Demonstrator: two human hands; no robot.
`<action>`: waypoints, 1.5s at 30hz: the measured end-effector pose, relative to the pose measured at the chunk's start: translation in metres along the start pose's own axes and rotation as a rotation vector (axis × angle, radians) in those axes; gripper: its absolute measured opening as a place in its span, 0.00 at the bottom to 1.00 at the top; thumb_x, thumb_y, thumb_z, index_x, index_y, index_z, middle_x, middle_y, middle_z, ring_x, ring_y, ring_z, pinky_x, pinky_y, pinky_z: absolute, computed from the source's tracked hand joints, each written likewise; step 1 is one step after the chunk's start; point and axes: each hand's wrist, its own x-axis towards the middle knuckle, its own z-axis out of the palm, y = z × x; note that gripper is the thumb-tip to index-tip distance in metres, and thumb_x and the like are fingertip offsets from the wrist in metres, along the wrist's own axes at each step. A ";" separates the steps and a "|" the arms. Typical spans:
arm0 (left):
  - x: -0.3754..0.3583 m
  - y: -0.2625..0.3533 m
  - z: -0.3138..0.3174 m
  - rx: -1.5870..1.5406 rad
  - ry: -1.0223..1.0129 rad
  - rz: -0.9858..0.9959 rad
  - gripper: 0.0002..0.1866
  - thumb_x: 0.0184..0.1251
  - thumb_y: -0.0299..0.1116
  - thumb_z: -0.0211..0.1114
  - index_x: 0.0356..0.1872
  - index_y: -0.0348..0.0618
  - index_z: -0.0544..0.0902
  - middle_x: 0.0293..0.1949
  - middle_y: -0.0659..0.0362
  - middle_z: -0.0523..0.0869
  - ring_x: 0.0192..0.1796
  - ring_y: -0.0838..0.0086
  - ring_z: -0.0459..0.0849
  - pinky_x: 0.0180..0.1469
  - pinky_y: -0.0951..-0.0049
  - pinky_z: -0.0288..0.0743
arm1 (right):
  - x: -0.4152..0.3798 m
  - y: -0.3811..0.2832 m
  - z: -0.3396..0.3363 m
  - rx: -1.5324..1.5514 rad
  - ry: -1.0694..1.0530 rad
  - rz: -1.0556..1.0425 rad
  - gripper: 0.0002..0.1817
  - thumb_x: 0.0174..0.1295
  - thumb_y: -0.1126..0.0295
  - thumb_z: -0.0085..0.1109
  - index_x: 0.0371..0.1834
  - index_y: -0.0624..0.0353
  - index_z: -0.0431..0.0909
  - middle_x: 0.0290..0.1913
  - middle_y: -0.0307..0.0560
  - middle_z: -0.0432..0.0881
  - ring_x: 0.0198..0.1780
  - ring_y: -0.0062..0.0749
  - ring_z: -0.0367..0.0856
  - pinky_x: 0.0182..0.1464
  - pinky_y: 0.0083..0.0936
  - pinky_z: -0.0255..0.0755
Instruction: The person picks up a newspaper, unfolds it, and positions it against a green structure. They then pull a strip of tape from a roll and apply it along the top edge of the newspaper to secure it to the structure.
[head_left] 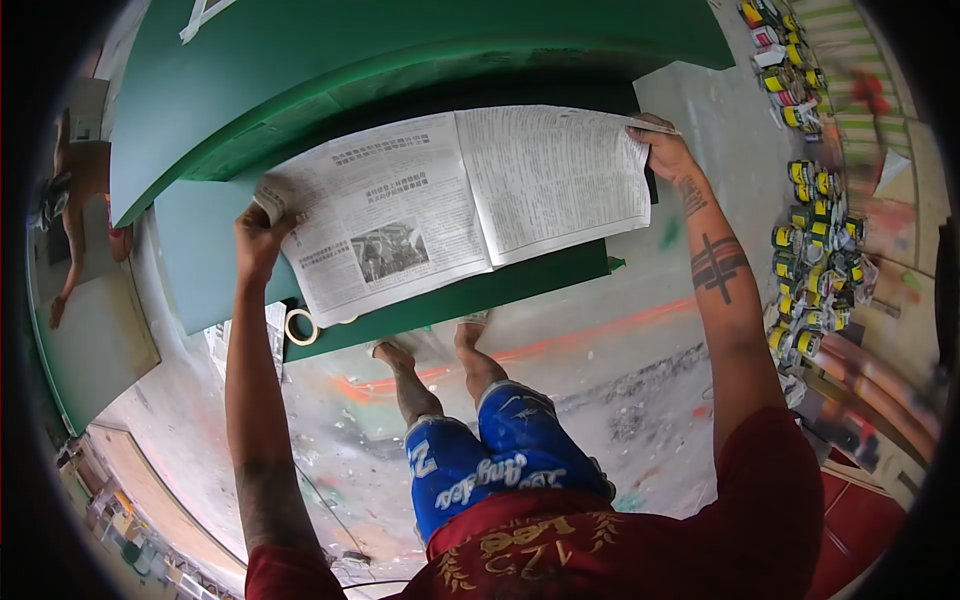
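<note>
An open newspaper sheet (pixel 400 190) is stretched between my two hands, above a green board. My left hand (pixel 264 230) is closed on its left edge, where the paper is bunched up. At the upper right corner, my right hand (pixel 662 148) pinches the sheet between thumb and fingers. Beneath the paper, the green board (pixel 450 302) shows along its lower edge. A roll of tape (pixel 301 326) lies near the board's lower left corner, partly beside a second roll.
A large green panel (pixel 400 50) spans the top. Many paint cans (pixel 818 230) line the right side. At the far left, another person's arm (pixel 72 230) reaches over a panel (pixel 100 350). Paint marks cover the floor (pixel 600 370).
</note>
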 end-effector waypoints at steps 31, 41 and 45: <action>0.047 -0.043 -0.047 -0.099 -0.100 0.150 0.13 0.61 0.09 0.55 0.29 0.40 0.83 0.49 0.59 0.87 0.53 0.73 0.81 0.64 0.72 0.70 | 0.016 -0.020 -0.005 -0.568 -0.036 -0.030 0.10 0.70 0.79 0.54 0.34 0.57 0.85 0.45 0.42 0.85 0.50 0.30 0.80 0.57 0.26 0.74; 0.012 0.013 -0.019 -0.336 0.118 -0.005 0.20 0.77 0.23 0.62 0.67 0.33 0.77 0.51 0.57 0.88 0.51 0.74 0.84 0.58 0.74 0.76 | -0.001 -0.027 0.022 -0.282 -0.007 -0.092 0.25 0.68 0.79 0.54 0.68 0.56 0.81 0.57 0.48 0.85 0.59 0.36 0.82 0.65 0.32 0.74; -0.003 -0.004 -0.022 -0.314 0.077 -0.147 0.19 0.79 0.33 0.68 0.62 0.31 0.82 0.47 0.59 0.90 0.44 0.78 0.86 0.50 0.76 0.80 | -0.003 -0.015 0.011 -0.383 0.353 -0.131 0.38 0.69 0.77 0.61 0.84 0.52 0.63 0.68 0.57 0.79 0.66 0.40 0.79 0.67 0.33 0.74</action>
